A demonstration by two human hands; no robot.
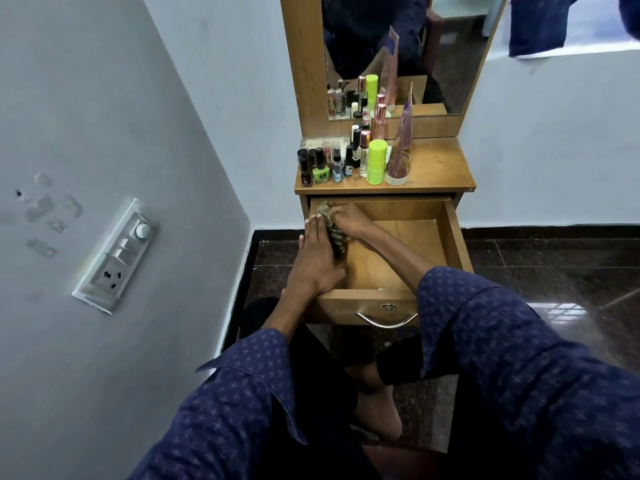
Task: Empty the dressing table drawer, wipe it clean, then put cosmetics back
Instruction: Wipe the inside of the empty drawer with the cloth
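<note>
Head view. Open wooden drawer (450, 233), smooth bare floor, curved metal handle (386, 320) on its front. Right hand (351, 221) curls its fingers round a crumpled patterned cloth (334, 230) at the drawer's left wall. Left hand (317, 258), fingers straight, lies flat along that wall, touching the cloth. Beyond the fingertips, on the tabletop (436, 168), stand glossy cosmetics bottles (341, 164) and a tapered tube (400, 154).
</note>
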